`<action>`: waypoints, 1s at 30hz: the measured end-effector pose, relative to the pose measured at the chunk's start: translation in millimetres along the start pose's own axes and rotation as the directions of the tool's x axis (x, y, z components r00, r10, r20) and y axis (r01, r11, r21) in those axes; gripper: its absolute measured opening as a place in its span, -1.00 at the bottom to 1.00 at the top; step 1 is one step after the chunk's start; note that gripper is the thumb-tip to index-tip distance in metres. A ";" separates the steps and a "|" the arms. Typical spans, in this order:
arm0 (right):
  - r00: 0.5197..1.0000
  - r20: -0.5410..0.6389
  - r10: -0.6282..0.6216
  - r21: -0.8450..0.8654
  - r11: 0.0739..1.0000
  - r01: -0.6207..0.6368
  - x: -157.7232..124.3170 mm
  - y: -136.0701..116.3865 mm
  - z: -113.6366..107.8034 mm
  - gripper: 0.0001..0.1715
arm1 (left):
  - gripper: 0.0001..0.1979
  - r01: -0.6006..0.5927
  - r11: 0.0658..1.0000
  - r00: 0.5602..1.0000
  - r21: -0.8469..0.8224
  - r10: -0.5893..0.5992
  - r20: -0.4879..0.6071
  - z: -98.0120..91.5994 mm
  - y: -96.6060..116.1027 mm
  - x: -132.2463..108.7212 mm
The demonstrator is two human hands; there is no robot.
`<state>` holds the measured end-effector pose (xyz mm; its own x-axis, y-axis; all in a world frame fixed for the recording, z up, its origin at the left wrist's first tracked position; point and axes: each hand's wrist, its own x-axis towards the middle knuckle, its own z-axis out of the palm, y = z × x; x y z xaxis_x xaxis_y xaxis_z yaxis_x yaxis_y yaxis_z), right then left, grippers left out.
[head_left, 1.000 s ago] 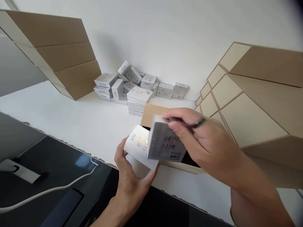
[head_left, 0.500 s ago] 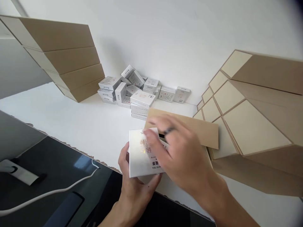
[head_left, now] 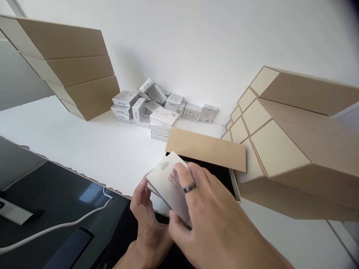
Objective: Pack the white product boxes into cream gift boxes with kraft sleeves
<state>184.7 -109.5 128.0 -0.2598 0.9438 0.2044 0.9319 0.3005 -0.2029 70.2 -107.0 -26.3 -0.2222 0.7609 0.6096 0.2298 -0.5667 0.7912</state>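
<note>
A white tea box (head_left: 165, 175) with reddish and dark print is tilted between my two hands. My right hand (head_left: 202, 209), wearing a dark ring, is closed around it, fingers over the printed face and thumb on the near edge. The fingers of my left hand (head_left: 146, 213) grip its left corner from the side and below; part of that grip is hidden. Just behind and to the right is a larger box (head_left: 235, 183) with a black inside and a tan flap (head_left: 207, 149) along its far side. My right hand covers part of its interior.
Several white tea boxes (head_left: 164, 116) are piled against the wall. Tall stacks of tan cartons stand at left (head_left: 70, 67) and right (head_left: 280, 144). The white table (head_left: 92, 149) has a rough front edge; below lie a white cable (head_left: 64, 226) and a dark device (head_left: 70, 248).
My right hand has come down over the tea box and now grips it. The box has turned and tilted. The view has shifted slightly, and more of the larger box's black inside shows.
</note>
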 end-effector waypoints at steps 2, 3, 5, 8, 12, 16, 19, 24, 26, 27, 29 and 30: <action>0.999 0.023 -0.024 0.055 0.998 0.023 -6.0 6.7 -4.5 -0.34 | -0.05 -0.028 0.996 1.000 -0.086 0.027 -0.015 1.6 7.5 0.8; 0.999 0.030 -0.020 0.084 0.996 0.018 -9.2 9.3 -5.1 -0.34 | -0.04 -0.037 0.992 0.999 -0.125 0.036 -0.010 2.6 11.1 0.7; 1.000 0.023 0.015 0.120 0.993 -0.017 -15.4 14.2 -3.4 -0.34 | -0.01 -0.056 0.984 0.998 -0.169 0.060 0.018 4.9 16.9 0.1; 0.995 0.012 0.098 0.127 0.987 -0.099 -23.4 24.3 -1.1 -0.25 | 0.01 -0.089 0.976 0.988 -0.197 0.112 0.105 8.5 22.3 2.2; 0.949 0.179 0.258 0.169 0.943 -0.288 -25.8 43.5 -11.5 0.01 | 0.09 -0.240 0.954 0.941 -0.178 0.274 0.198 11.2 29.0 13.8; 0.890 0.323 0.320 0.192 0.899 -0.393 -17.6 61.3 -25.2 0.08 | 0.01 -0.261 0.957 0.924 -0.126 0.286 0.255 11.0 32.7 26.6; 0.924 0.232 0.304 0.108 0.936 -0.335 -13.0 78.8 -29.8 0.02 | -0.13 -0.298 0.953 0.890 -0.060 0.300 0.343 6.7 29.0 38.7; 0.969 0.235 0.072 -0.074 0.996 -0.056 -15.5 114.9 -35.3 0.02 | -0.71 -0.428 0.894 0.819 0.134 0.322 0.475 -1.7 16.3 61.5; 0.965 0.263 0.008 -0.084 0.996 0.015 -15.6 121.6 -37.0 0.00 | -0.80 -0.421 0.893 0.826 0.160 0.304 0.475 -1.3 10.2 65.9; 0.963 0.268 -0.005 -0.076 0.997 0.027 -14.9 122.3 -37.6 -0.04 | -0.83 -0.420 0.892 0.821 0.167 0.295 0.488 -0.3 7.0 66.9; 0.959 0.284 -0.013 -0.045 0.999 0.027 -12.5 119.9 -38.5 -0.11 | -0.85 -0.433 0.882 0.800 0.187 0.281 0.530 2.5 1.1 67.0; 0.956 0.293 -0.014 -0.030 0.999 0.023 -11.5 117.6 -39.1 -0.12 | -0.84 -0.447 0.871 0.789 0.202 0.278 0.548 3.8 -1.4 66.8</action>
<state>307.1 -90.4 139.2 -0.3351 0.9386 -0.0822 0.9328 0.3183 -0.1692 58.7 -54.2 13.1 0.4077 0.6162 0.6739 0.4910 -0.7701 0.4072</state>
